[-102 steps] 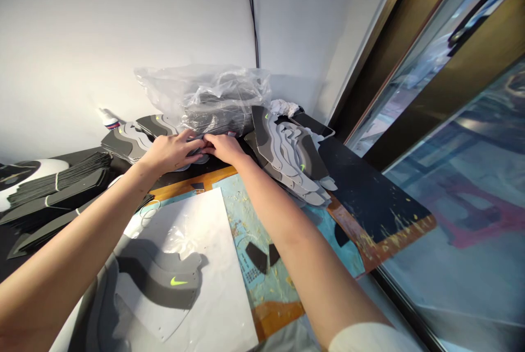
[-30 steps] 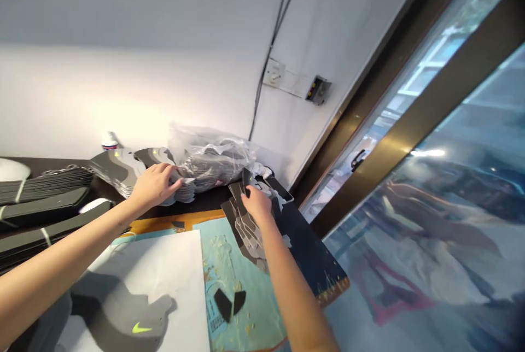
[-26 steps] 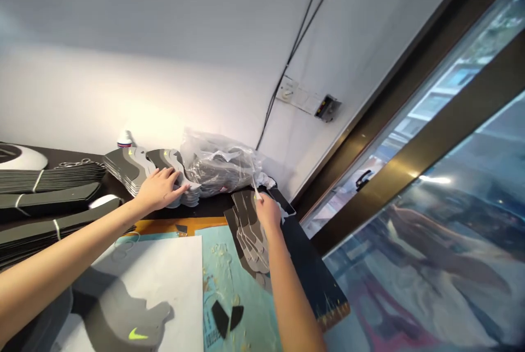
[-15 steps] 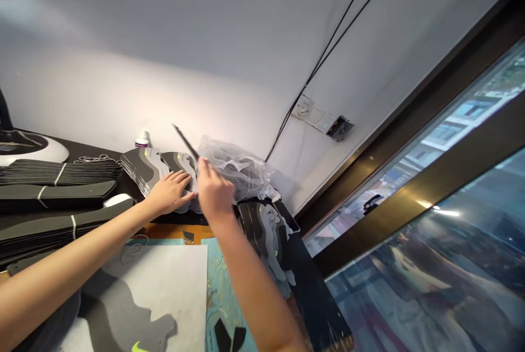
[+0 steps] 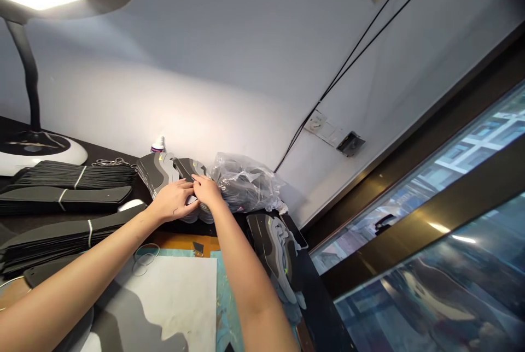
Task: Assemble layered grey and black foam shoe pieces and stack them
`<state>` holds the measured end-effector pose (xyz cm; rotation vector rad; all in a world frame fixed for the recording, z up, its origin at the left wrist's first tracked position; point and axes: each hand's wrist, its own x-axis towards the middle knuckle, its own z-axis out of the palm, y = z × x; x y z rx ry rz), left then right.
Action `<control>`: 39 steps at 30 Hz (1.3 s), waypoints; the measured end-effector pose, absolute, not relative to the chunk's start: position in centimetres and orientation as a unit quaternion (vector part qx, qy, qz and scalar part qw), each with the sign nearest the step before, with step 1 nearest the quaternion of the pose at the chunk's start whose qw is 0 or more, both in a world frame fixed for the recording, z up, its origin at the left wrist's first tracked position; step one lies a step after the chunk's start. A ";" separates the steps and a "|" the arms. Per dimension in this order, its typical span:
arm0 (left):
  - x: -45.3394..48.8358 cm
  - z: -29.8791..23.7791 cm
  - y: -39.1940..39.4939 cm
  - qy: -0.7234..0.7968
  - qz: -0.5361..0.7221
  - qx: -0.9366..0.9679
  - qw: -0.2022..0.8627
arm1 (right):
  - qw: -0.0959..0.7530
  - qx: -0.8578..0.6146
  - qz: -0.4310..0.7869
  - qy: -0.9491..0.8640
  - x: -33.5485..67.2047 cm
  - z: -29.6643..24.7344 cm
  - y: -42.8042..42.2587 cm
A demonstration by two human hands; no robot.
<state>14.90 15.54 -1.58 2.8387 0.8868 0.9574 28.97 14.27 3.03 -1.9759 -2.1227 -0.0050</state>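
A stack of black and grey cut pieces, shaped like shoe uppers, lies near the wall. My left hand is over its front edge, with the fingers close together on top and the thumb apart; a bit of the stack shows between them. From the right, my right hand meets it at the same stack, its fingers bent in and closed at the edge. Its fingertips partly hide what they grip. A similar stack stands just left of my hands, and a clear plastic bag of pieces is just right.
Banded bundles of black pieces lie at left, below a lit desk lamp. White paper covers part of a teal mat. More grey pieces lie by the right edge, beside a window frame. A small bottle stands behind.
My right hand has come down to the stack, and the thin dark piece it held raised no longer shows. The left hand stays at the stack. The view has shifted left and up.
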 end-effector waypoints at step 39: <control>13.8 -3.3 16.7 0.531 0.281 0.798 0.042 | 0.191 -0.667 0.009 -0.720 30.4 2.5 10.8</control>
